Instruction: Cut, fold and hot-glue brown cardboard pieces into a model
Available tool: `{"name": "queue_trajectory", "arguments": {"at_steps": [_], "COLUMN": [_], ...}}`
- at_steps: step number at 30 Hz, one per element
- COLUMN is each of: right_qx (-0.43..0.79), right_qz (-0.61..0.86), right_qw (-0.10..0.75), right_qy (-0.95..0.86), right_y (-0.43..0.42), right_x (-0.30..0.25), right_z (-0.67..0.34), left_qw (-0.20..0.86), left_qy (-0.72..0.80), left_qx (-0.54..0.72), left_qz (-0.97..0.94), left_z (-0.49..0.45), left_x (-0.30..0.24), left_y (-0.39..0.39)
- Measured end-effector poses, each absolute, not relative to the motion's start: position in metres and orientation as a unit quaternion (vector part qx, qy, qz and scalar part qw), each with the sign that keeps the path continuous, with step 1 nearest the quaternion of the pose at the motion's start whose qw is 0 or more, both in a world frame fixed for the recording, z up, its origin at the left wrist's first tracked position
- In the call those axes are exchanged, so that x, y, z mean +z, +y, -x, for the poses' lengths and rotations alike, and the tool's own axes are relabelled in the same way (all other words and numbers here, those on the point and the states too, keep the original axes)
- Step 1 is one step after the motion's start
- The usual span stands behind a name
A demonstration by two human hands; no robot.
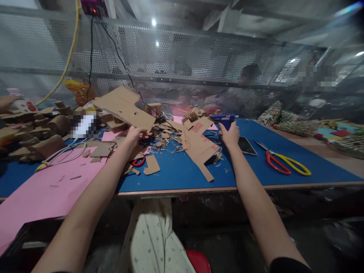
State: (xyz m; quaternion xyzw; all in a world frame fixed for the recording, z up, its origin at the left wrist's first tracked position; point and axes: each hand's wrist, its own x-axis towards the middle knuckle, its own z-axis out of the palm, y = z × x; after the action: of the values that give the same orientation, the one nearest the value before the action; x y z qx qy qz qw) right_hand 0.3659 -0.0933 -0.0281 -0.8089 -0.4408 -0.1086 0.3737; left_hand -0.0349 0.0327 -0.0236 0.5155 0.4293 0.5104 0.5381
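The person's left hand (137, 135) is closed at the near edge of a flat, brown cardboard sheet with small cut-outs (122, 103), its fingers bent and nearly together; the exact placing of the thumb cannot be told. The sheet is tilted above a litter of thin brown cardboard scraps (165, 143). The right hand (231, 133) is wrapped around the grip of a dark blue plastic glue gun (226, 121), whose nozzle points leftward. Between the hands lies a bent brown cardboard piece with red print (200, 146), on a blue table surface (176, 178). Just beside the right wrist is a dark, flat rectangular phone (247, 146); farther right lie metal scissors with one red and one yellow handle (272, 152), blades parted.
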Motion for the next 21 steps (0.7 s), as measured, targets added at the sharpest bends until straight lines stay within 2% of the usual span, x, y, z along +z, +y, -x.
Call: {"name": "queue_trajectory", "arguments": {"at_steps": [4, 12, 14, 16, 19, 21], "right_qx": [-0.103, -0.136, -0.119, -0.064, 0.077, 0.171], "right_qz": [0.820, 0.764, 0.763, 0.766, 0.715, 0.652], "right_qw": [0.347, 0.455, 0.461, 0.470, 0.540, 0.586], "right_qy": [-0.444, -0.436, -0.438, -0.434, -0.437, -0.450], "right_y": [-0.095, -0.096, -0.095, -0.091, -0.084, -0.081], "right_x": [-0.027, -0.024, -0.024, -0.026, -0.028, -0.029], "right_z": [-0.364, -0.362, -0.363, -0.363, -0.357, -0.347], "left_qw": [0.537, 0.518, 0.457, 0.335, 0.112, 0.043], "left_qy": [0.431, 0.471, 0.517, 0.570, 0.598, 0.547], "left_qx": [0.499, 0.431, 0.388, 0.352, 0.319, 0.304], "left_qz": [-0.526, -0.569, -0.611, -0.663, -0.727, -0.779], "left_z": [0.034, 0.037, 0.037, 0.035, 0.029, 0.021], "left_x": [-0.025, -0.021, -0.018, -0.015, -0.010, -0.009], "left_y": [0.030, 0.026, 0.022, 0.016, 0.006, -0.002]}}
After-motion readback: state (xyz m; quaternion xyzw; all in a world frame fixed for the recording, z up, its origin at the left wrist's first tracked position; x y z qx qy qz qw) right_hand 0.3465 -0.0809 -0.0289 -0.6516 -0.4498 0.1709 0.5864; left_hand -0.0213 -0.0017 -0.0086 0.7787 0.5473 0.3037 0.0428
